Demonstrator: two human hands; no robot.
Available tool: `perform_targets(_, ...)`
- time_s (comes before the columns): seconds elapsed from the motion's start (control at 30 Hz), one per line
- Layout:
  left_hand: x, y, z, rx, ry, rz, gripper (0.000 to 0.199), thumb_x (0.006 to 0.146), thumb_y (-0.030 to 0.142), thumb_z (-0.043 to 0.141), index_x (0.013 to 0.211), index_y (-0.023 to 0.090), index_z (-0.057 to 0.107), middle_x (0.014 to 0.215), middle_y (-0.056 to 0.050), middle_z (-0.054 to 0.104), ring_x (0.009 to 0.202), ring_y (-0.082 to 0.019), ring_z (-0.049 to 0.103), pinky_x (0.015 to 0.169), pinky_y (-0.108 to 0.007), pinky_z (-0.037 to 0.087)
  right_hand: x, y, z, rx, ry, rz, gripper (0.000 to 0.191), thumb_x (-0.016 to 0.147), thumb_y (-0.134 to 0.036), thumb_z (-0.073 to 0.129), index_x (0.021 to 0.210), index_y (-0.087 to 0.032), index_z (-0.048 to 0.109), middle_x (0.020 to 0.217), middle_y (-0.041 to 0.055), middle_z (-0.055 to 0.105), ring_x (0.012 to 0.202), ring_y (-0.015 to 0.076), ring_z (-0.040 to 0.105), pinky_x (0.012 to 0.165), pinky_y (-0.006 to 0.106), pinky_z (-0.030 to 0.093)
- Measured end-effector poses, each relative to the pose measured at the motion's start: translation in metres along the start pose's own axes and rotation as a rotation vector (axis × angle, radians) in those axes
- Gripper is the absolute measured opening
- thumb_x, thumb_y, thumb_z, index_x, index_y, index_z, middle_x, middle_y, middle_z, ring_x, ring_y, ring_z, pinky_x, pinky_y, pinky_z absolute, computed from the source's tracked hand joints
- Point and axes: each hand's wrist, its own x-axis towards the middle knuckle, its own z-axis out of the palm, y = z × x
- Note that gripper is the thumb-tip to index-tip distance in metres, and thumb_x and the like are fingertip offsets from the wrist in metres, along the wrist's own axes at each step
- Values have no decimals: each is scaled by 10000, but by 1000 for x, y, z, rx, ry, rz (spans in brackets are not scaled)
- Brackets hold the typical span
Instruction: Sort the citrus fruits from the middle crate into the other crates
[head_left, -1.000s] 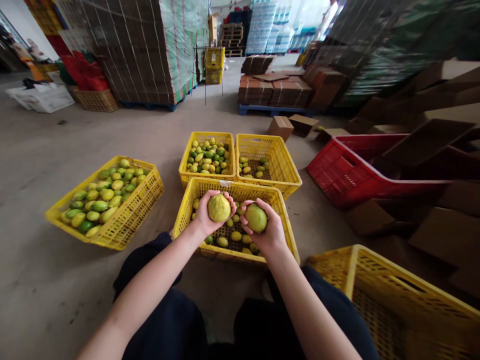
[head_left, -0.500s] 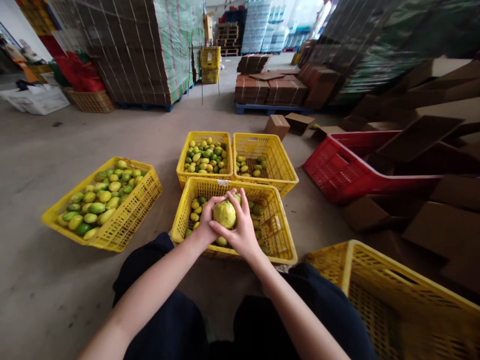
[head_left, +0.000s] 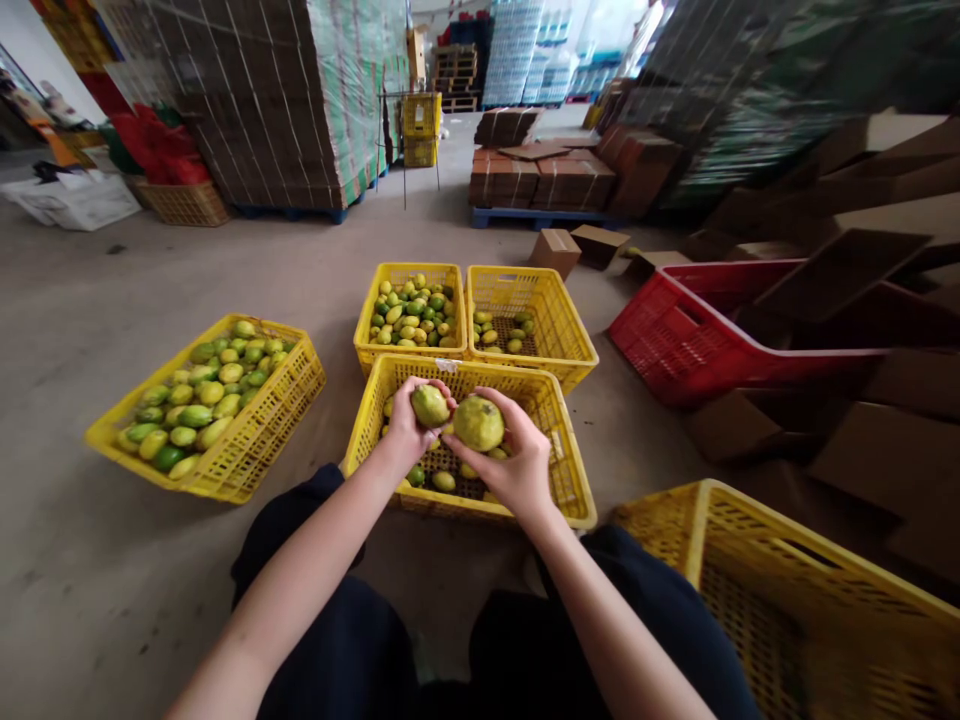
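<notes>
My left hand is closed around a smaller green-yellow lemon. Close beside it, my right hand grips a larger, rounder yellow-green lemon between thumb and fingers. Both fruits are held above the front yellow crate, which has more lemons lying on its bottom, partly covered by my hands. Behind it stand two more yellow crates: the back left crate is well filled with lemons, while the back right crate has a few at its left and far side.
At the left, a tilted yellow crate is heaped with lemons. A yellow crate is by my right knee. Beyond it are a red crate and loose cardboard. Wrapped pallet stacks stand farther back.
Both hands were together around the large lemon. They have moved apart, the right one shifting rightward with the large lemon, and the smaller lemon now shows clearly in the left.
</notes>
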Motion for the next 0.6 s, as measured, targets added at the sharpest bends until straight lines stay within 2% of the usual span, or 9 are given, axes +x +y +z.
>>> perform_targets(0.07,-1,2,-2,46,-41,97,260,725,259,436,525,164,572,520,-10,557,489,-115,531,529,-236,422,3,3,-5,-94,21,-13,493,721,-317,739,1172,-228,562,1086,84,658,985,238,644,867,370,530)
perform_targets(0.2,-6,-2,-6,327,-99,509,235,708,252,478,548,168,628,609,-22,610,643,-137,557,689,-242,434,3,8,-4,-183,-11,-16,431,742,-235,681,1152,-227,550,1092,81,641,996,235,628,872,366,518)
perform_targets(0.27,-7,-6,-8,432,-124,628,226,721,241,483,560,179,629,646,-18,619,693,-147,553,739,-246,423,0,10,1,-183,-39,-4,425,732,-204,662,1138,-230,540,1083,78,633,988,236,624,859,366,519)
perform_targets(0.37,-9,-9,-8,482,-175,666,242,749,248,477,562,190,618,680,-18,617,727,-159,546,773,-256,416,-4,13,7,-170,-52,18,426,721,-190,643,1127,-241,525,1078,72,626,984,240,618,849,371,515)
perform_targets(0.47,-11,-9,-7,488,-174,658,249,761,267,490,563,194,622,708,-21,623,758,-168,548,798,-252,409,-4,13,9,-152,-37,44,411,714,-193,630,1107,-250,523,1064,69,629,972,244,616,846,378,507)
perform_targets(0.53,-11,-9,-6,482,-161,636,252,771,288,504,572,194,627,727,-20,630,770,-168,550,790,-245,407,-2,11,7,-134,-33,64,398,708,-205,625,1092,-249,529,1058,71,634,970,249,613,851,386,499)
perform_targets(0.6,-10,-10,-6,449,-138,554,265,792,333,503,611,191,635,734,-18,632,744,-159,548,732,-238,412,0,9,5,-100,-32,109,389,690,-226,638,1066,-242,541,1045,71,641,960,252,611,853,392,492)
